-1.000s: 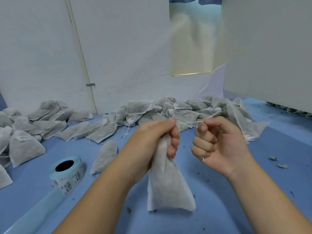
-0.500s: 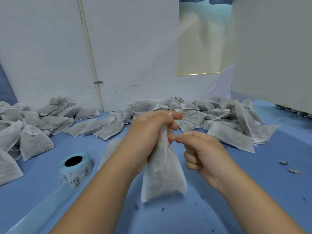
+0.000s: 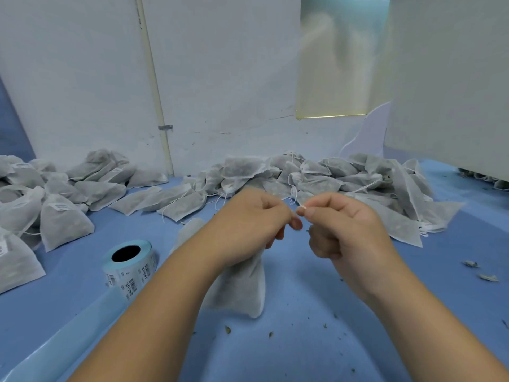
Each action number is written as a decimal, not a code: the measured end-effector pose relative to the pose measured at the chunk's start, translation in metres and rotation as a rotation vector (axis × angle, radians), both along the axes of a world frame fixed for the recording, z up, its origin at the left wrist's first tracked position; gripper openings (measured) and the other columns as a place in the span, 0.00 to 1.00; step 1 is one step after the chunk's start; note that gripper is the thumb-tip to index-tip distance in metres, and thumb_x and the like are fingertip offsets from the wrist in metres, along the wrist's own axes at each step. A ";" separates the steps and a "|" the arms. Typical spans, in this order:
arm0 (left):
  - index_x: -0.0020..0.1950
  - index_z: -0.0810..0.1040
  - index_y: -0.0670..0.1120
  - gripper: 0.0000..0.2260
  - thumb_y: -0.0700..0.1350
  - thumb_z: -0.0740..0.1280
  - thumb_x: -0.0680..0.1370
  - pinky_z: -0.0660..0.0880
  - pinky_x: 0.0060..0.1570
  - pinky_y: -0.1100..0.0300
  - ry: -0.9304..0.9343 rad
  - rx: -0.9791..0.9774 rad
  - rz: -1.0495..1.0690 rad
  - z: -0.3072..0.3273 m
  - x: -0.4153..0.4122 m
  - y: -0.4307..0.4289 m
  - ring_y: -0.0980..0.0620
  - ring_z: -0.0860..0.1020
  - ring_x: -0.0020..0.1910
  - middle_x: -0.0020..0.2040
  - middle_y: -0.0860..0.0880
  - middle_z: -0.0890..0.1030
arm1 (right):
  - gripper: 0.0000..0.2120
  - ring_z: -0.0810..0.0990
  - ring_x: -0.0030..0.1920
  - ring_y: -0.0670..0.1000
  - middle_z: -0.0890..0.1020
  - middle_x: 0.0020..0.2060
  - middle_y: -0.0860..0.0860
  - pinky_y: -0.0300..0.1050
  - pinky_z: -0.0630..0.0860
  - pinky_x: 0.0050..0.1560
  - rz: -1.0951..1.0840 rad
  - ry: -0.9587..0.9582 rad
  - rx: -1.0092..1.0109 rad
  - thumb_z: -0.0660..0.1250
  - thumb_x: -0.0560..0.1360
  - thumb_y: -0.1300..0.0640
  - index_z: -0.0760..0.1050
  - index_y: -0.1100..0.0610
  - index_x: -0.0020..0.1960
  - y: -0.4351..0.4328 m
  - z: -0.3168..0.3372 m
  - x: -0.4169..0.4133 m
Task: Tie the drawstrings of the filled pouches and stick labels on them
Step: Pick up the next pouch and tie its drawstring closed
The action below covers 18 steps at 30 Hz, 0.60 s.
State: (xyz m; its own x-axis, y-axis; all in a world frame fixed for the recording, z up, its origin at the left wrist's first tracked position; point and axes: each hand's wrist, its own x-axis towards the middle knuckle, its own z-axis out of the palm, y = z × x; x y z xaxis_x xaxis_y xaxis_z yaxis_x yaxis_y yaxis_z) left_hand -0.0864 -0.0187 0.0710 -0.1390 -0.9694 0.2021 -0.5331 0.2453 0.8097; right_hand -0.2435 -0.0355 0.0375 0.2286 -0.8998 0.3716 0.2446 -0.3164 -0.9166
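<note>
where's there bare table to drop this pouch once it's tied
Bare blue table right of the right hand, with only leaf scraps. A smaller patch lies between the label roll and the left pile. Crowded along the wall, where the back pile spreads, and the left edge.

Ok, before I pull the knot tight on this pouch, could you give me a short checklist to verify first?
1. Left hand, grip on the neck of the pouch: ok.
2. Right hand pinches the drawstring end: ok.
3. Knot already formed: cannot tell, the fingers hide it.
4. Label on this pouch: not ok, none on the side that shows.
5. Label roll in view, on the person's left: ok.
</note>
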 end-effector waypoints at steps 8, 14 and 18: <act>0.27 0.78 0.47 0.13 0.50 0.67 0.70 0.64 0.26 0.63 0.363 0.233 -0.321 0.002 -0.004 0.007 0.54 0.65 0.23 0.25 0.51 0.67 | 0.02 0.59 0.23 0.48 0.66 0.26 0.55 0.38 0.59 0.25 -0.153 0.118 0.115 0.69 0.68 0.59 0.79 0.56 0.37 -0.012 -0.008 -0.008; 0.29 0.75 0.46 0.11 0.45 0.64 0.72 0.63 0.26 0.64 0.523 0.327 -0.451 -0.003 -0.001 0.003 0.55 0.65 0.23 0.27 0.51 0.66 | 0.03 0.60 0.24 0.47 0.68 0.26 0.51 0.39 0.60 0.25 -0.128 0.188 0.142 0.70 0.73 0.58 0.81 0.56 0.40 -0.011 -0.012 -0.004; 0.30 0.75 0.46 0.10 0.46 0.64 0.71 0.64 0.25 0.63 0.542 0.410 -0.421 -0.008 0.000 -0.003 0.55 0.65 0.23 0.27 0.51 0.67 | 0.04 0.62 0.24 0.47 0.68 0.27 0.52 0.40 0.61 0.27 -0.146 0.179 0.147 0.69 0.73 0.58 0.82 0.54 0.41 -0.011 -0.011 -0.001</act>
State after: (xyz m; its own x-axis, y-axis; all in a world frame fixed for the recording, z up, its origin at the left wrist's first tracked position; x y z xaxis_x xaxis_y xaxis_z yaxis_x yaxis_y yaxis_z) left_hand -0.0868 -0.0213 0.0626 -0.4947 -0.8690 -0.0151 0.0312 -0.0351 0.9989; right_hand -0.2448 -0.0468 0.0269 0.1432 -0.9692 0.2002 0.0357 -0.1971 -0.9797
